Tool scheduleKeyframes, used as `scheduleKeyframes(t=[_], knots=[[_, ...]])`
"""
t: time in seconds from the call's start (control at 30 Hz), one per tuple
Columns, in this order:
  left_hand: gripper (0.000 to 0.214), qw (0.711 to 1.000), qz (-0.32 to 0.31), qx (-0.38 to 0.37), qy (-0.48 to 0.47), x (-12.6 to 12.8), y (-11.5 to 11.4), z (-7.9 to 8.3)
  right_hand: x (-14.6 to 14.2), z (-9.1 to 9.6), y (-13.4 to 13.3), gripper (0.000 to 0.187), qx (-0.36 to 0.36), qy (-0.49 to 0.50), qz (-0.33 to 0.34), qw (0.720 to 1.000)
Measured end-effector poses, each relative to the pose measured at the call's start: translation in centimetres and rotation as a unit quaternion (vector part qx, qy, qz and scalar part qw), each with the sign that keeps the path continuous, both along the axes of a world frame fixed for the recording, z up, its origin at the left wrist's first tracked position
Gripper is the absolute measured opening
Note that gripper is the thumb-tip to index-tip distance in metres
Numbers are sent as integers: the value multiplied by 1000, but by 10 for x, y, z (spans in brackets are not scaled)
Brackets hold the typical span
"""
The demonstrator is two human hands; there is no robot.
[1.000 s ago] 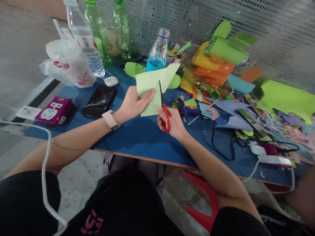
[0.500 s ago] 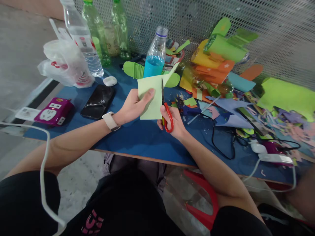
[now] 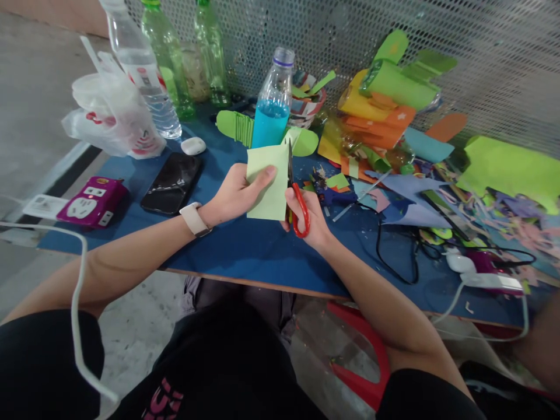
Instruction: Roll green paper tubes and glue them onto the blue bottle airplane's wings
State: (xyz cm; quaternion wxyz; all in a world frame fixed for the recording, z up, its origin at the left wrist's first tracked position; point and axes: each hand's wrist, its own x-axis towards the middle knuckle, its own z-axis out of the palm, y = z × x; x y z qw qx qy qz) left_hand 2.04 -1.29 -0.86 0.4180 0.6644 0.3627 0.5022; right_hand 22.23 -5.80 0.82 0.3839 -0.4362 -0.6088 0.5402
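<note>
My left hand (image 3: 242,191) pinches a pale green sheet of paper (image 3: 268,201), thumb on top and fingers behind. Closed around the handles of red-handled scissors (image 3: 301,213) is my right hand (image 3: 314,220). The scissor blades point away from me along the sheet's right edge. By their tips shows a narrow pale green strip (image 3: 296,139); whether it is still joined to the sheet I cannot tell. Just beyond the paper stands an open bottle of blue liquid (image 3: 270,119), with green paper pieces (image 3: 227,125) on either side, one pleated.
To the left lie a black phone (image 3: 171,182), a white mouse-shaped case (image 3: 193,146) and a purple power socket (image 3: 93,201). Bottles (image 3: 151,87) and a bagged cup (image 3: 118,114) stand behind. Paper scraps (image 3: 520,221), a dark cable (image 3: 396,273) and paper-wrapped bottles (image 3: 400,84) fill the right.
The pale strip that stuck out to the upper right has dropped behind the blade tips. The sheet sits slightly lower, and the scissor blades look closer together.
</note>
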Motion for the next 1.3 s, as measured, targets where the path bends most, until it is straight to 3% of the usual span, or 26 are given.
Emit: scheduleKeyframes(t=[0.33,0.7,0.93,1.03,1.2,1.3], knots=[[75,1000,1,10,6,-1,-1,7,1,-2,6,75,14,27,-14,999],[72,998,46,42,3,-2,5,-1,4,-3,12,76,6,53,-39,998],[51,995,32,84,33,-3,10,-3,13,-15,23,65,114,18,-132,984],[50,994,24,81,63,-2,11,-6,13,-19,27,66,138,-8,-176,975],[52,995,3,80,62,-1,12,-8,8,-20,29,62,165,7,-190,968],[60,996,4,67,53,-1,10,-10,14,-15,31,57,228,11,-236,945]])
